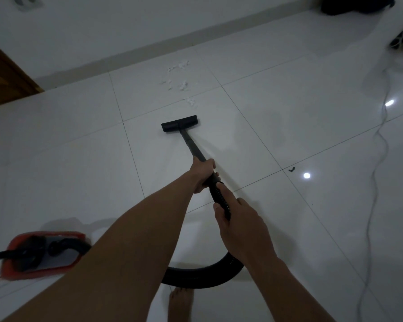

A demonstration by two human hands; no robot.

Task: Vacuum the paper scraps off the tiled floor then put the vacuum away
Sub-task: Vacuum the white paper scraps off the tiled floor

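Several white paper scraps lie scattered on the white tiled floor near the far wall. The black floor nozzle of the vacuum rests flat on the tiles just short of the nearest scraps. Its dark wand slopes back toward me. My left hand is closed around the wand's upper end. My right hand grips the ribbed black hose just behind it; the hose curves down and left toward the red vacuum body on the floor at lower left.
A thin white cord snakes across the tiles on the right. A small dark bit lies at a tile corner. A wooden door edge stands at left, dark objects at top right, and a bare foot below.
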